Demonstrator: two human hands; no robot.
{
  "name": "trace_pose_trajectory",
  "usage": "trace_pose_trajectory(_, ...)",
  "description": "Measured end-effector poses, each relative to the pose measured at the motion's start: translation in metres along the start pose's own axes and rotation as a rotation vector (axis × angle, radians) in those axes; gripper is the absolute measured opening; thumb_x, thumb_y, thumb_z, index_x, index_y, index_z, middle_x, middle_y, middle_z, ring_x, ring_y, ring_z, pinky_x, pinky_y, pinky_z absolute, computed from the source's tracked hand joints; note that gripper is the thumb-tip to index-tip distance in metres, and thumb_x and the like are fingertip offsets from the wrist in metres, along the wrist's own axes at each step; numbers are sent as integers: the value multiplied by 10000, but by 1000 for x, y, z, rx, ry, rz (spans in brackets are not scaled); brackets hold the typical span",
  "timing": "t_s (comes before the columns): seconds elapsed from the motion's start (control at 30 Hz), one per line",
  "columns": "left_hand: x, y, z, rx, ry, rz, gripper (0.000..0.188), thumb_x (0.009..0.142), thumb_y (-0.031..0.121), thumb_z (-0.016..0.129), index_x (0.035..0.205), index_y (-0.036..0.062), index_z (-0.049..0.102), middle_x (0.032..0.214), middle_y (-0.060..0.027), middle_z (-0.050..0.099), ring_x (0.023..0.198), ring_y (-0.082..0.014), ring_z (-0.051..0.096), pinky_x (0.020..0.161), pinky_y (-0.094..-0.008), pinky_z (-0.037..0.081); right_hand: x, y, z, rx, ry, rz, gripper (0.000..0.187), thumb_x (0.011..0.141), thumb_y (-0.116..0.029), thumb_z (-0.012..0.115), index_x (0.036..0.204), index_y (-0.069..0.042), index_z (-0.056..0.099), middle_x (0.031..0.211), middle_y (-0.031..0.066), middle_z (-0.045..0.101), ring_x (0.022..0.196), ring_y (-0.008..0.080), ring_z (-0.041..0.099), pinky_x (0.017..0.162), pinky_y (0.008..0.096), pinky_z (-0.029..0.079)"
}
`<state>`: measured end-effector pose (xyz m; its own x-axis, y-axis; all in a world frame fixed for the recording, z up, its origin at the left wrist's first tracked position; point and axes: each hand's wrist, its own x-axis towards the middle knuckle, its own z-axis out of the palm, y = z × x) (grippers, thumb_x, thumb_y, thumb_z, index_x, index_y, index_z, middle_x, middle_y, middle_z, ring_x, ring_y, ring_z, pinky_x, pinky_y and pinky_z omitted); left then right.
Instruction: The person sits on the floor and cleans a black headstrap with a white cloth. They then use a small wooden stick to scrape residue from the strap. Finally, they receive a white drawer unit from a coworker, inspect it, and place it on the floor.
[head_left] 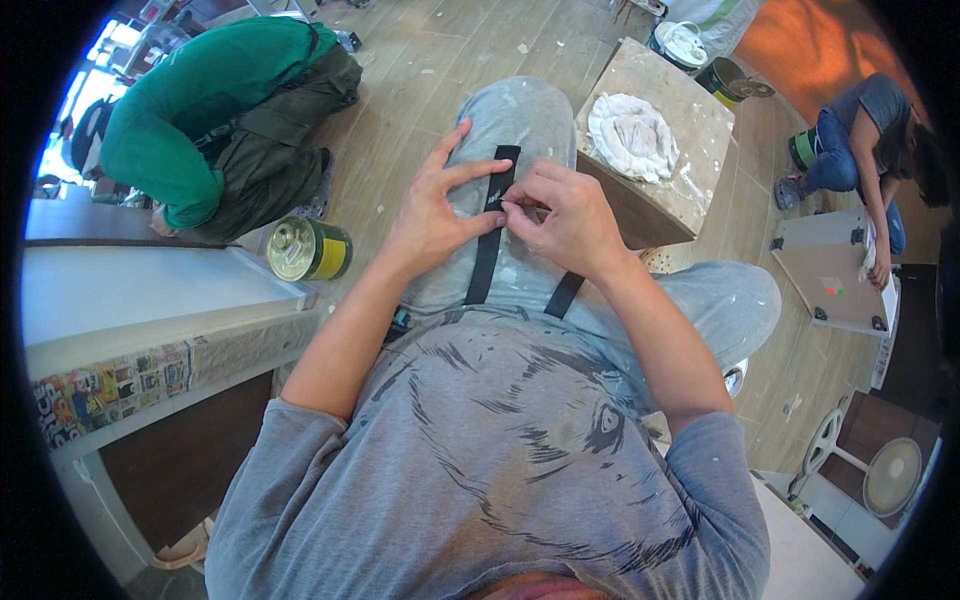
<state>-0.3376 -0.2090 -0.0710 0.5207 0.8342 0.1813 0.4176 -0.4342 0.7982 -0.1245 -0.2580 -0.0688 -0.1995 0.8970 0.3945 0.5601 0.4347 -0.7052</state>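
Note:
A flat black strap (484,265) lies lengthwise over the grey, paint-specked trouser leg on my left thigh. My left hand (432,212) has its fingers spread, with the index fingertip and thumb tip touching the strap. From the right, my right hand (565,217) is closed in a pinch at the strap's middle, close to my left thumb. Whatever sits between those fingertips is too small or hidden to make out. A second length of black strap (564,295) shows below my right wrist; whether the two join is not visible.
A stained wooden box (640,205) carrying a crumpled white cloth (632,137) stands beyond my right hand. Paint cans (310,248) stand about. A person in green (215,110) bends at left; another person (862,150) handles a panel (830,262) at right.

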Motion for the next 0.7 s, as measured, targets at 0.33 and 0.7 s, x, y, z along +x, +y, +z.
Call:
trace_pose_trajectory(0.33,0,-1,0,5,1,-7,655,692,143,907,1322,217,744,1675,-188,348,1532,-351,373,1237,-467,324,0,0,0,12,11,40,105,793,-122,764,853,-47,722,873,101,670,759,297,694,676,390,557)
trace_pose_trajectory(0.7,0,-1,1,23,17,7,641,696,174,929,1305,267,751,1665,-180,361,1498,-387,417,1206,-484,382,4,-6,1,-58,56,77,98,804,-131,770,855,-60,725,868,91,665,756,301,696,663,404,552)
